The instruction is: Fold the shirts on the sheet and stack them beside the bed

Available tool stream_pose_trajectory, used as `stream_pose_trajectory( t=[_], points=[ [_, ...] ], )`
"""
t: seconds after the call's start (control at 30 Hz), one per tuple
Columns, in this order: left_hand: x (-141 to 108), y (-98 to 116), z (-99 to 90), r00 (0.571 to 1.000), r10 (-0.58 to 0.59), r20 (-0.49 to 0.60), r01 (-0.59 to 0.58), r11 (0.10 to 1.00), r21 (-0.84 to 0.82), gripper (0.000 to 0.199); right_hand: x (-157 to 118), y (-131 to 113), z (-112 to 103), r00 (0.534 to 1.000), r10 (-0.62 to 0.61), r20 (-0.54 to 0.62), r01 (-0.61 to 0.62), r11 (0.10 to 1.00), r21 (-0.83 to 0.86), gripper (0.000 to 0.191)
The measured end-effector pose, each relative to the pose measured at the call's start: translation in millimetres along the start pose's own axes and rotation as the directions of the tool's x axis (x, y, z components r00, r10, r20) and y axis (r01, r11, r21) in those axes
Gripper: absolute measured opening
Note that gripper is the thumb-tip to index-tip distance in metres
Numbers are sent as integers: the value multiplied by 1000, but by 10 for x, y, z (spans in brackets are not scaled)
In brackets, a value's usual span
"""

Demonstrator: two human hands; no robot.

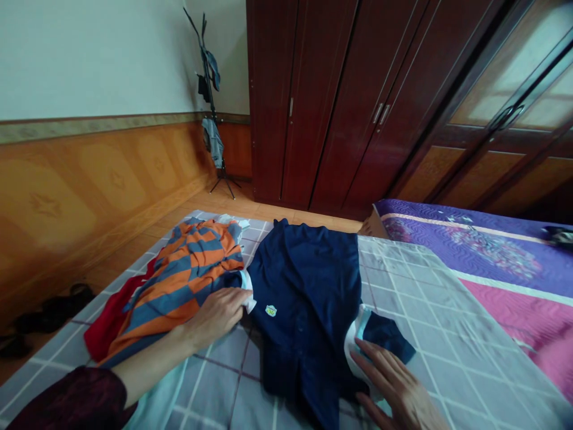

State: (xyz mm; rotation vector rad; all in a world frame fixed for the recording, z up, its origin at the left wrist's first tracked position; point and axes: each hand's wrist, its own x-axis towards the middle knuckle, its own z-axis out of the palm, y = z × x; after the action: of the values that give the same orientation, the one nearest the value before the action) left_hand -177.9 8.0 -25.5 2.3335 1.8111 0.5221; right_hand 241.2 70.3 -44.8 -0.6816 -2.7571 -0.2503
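Observation:
A navy blue polo shirt (308, 286) with a small light badge on its chest lies spread on the bed, collar end toward me. My left hand (219, 316) is closed with its fingertips on the white edge of the sleeve at left. My right hand (396, 385) rests against the white-and-blue band of the other sleeve, fingers stretched out and apart. The tip of that sleeve (387, 337) lies folded outward on the sheet. Left of the shirt is a crumpled orange and grey checked garment (192, 263), with a red cloth (114, 310) under its outer side.
The bed has a grey checked sheet (403, 269). A second bed with a purple and pink cover (474, 239) adjoins at right. Dark red wardrobes (313, 119) stand behind, beside a coat rack (210, 89). Dark shoes (54, 313) lie on the floor at left.

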Motion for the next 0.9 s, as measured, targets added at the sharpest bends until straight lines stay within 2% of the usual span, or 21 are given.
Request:
stream_pose_trajectory(
  t=[0.03,0.1,0.13,0.17,0.2,0.23,0.27,0.3,0.33,0.37,0.4,0.43,0.53,0.63,0.73,0.87,0.9],
  points=[
    [39,-18,-16,999,-29,-29,29,1000,-4,37,4,-31,-23,1000,-10,22,9,999,31,51],
    [128,-54,-35,993,-99,-61,101,995,21,30,37,-64,-49,999,-3,41,-3,989,146,41],
    [182,-77,-32,986,-155,-52,157,987,32,28,70,-54,-44,999,45,31,-51,972,228,33],
    [247,-105,-21,973,-227,-31,228,973,43,27,114,-24,-26,989,143,32,-146,936,320,26],
    [320,-136,-7,953,-303,-3,303,951,55,26,169,27,3,958,281,62,-280,863,421,23],
    [399,-167,5,929,-370,24,368,927,67,25,235,93,39,894,428,131,-430,739,518,28],
    [479,-193,11,908,-417,43,413,908,77,23,307,168,77,803,547,236,-565,574,593,35],
    [554,-210,8,898,-437,50,433,898,85,22,382,245,112,709,613,348,-659,403,635,41],
    [617,-214,-5,900,-434,43,429,899,90,21,454,315,139,637,629,446,-713,260,651,46],
    [664,-205,-24,910,-414,33,409,908,92,22,520,374,156,600,613,514,-735,169,657,49],
    [693,-185,-47,921,-388,28,384,919,91,23,576,416,162,593,598,539,-739,139,659,51],
    [704,-157,-68,937,-348,31,345,935,83,25,619,442,156,603,591,537,-739,160,654,52],
    [662,-74,-86,980,-189,66,187,982,41,30,675,440,101,658,587,472,-728,335,598,49],
    [606,-38,-34,994,-86,65,83,995,49,34,657,404,57,701,556,446,-707,461,537,42],
    [610,-25,19,999,-44,-1,44,996,72,34,619,394,56,701,562,440,-712,513,479,46],
    [672,-12,30,1000,-11,-18,12,997,73,17,590,402,58,656,572,492,-755,513,409,46],
    [685,-12,27,1000,-24,-14,25,997,68,20,588,401,51,645,575,504,-764,516,389,45]
  ],
)
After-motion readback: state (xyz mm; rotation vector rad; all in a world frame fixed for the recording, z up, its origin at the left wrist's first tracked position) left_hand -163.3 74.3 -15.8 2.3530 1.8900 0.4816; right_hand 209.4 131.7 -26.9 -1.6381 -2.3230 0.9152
